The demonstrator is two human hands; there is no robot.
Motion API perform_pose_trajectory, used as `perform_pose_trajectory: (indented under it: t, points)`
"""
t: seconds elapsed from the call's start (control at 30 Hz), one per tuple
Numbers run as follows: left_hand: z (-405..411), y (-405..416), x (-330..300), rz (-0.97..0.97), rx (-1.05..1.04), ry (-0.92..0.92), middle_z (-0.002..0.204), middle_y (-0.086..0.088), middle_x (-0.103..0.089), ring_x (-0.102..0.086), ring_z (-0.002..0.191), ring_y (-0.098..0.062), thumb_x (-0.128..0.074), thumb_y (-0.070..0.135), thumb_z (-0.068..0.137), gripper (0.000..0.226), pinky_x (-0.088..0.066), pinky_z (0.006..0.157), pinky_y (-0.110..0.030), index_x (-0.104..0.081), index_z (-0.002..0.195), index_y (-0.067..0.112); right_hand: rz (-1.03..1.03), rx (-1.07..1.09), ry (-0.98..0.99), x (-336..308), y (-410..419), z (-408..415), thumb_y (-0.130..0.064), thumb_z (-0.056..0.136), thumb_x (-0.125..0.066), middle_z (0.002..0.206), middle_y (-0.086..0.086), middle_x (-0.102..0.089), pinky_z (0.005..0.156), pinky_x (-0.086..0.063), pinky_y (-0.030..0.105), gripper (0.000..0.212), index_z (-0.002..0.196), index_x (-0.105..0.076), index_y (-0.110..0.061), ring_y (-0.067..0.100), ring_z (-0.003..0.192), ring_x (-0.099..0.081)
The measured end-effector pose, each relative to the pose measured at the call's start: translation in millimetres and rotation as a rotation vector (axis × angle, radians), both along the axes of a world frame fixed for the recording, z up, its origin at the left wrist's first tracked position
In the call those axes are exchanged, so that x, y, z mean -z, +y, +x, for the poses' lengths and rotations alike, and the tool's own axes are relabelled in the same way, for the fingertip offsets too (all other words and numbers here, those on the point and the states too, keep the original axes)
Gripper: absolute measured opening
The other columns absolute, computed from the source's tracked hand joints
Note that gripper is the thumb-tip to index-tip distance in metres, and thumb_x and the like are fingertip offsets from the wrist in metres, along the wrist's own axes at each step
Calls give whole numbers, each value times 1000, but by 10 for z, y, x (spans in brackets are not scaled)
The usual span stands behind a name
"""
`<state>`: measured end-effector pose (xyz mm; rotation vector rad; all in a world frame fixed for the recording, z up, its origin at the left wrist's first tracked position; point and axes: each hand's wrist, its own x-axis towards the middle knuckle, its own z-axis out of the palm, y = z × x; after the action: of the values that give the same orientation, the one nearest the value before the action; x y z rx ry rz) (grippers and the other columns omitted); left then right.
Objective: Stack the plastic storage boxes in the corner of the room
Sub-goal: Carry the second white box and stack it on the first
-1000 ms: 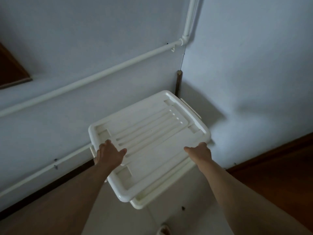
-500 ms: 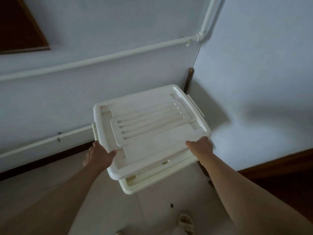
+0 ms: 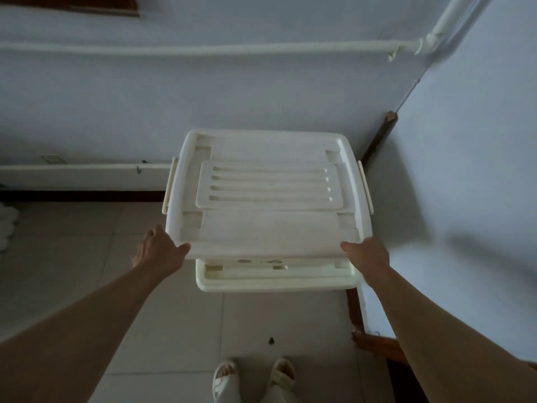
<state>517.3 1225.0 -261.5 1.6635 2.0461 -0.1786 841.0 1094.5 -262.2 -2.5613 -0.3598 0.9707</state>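
Observation:
A white plastic storage box with a ribbed lid sits above a second white box, whose front rim shows below it. Both stand close to the room's corner. My left hand grips the upper box's near left corner, thumb on the lid and fingers under the edge. My right hand grips its near right corner the same way. The upper box lies a little further back than the lower one. Whether it rests on the lower box cannot be told.
Two pale walls meet at the corner, with white pipes along the back wall and a dark skirting board. A brown post stands in the corner. My sandalled feet stand on the tiled floor.
The box has swung round from a skewed angle to square with the back wall, and my view has tilted down. Both hands kept their hold on its near corners.

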Motion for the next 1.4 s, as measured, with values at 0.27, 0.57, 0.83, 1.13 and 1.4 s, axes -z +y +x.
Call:
perform_pose_trajectory:
  t: [0.27, 0.57, 0.83, 1.13, 1.4]
  points:
    - [60, 92, 278, 43, -90, 17, 138, -23, -42, -40, 129, -39, -66, 41, 81, 75, -35, 105, -49, -36, 134, -2, -75, -80, -144, 73, 37, 72, -28, 73, -64, 94, 10, -50, 75, -54, 40, 48, 104, -43, 1, 28, 86, -57]
    - [131, 582, 710, 109, -209, -121, 135, -29, -46, -46, 124, -45, -55, 43, 89, 70, -40, 97, -48, -34, 134, -6, 14, -110, -198, 655, 374, 515, -31, 88, -61, 131, 26, -49, 87, -45, 40, 69, 135, -31, 10, 40, 117, -52]
    - [140, 714, 986, 195, -327, -116, 129, -32, -53, -50, 120, -46, -41, 53, 92, 70, -42, 96, -44, -52, 126, -7, 83, -42, -318, 1066, 518, 785, -46, 92, -43, 117, 27, -59, 85, -46, 44, 61, 122, -50, 7, 41, 105, -58]
    - [224, 656, 903, 285, -409, -225, 122, -34, -57, -54, 116, -46, -53, 52, 87, 69, -43, 94, -46, -57, 120, -9, 75, -69, -371, 899, 540, 884, -47, 93, -45, 123, 30, -57, 89, -45, 44, 64, 120, -53, 10, 43, 113, -56]
    - [349, 491, 805, 274, -408, -290, 121, -31, -59, -53, 117, -43, -53, 53, 86, 66, -43, 95, -44, -60, 117, -4, 53, -54, -424, 628, 373, 970, -47, 93, -46, 126, 32, -54, 91, -44, 46, 65, 123, -51, 11, 44, 116, -54]
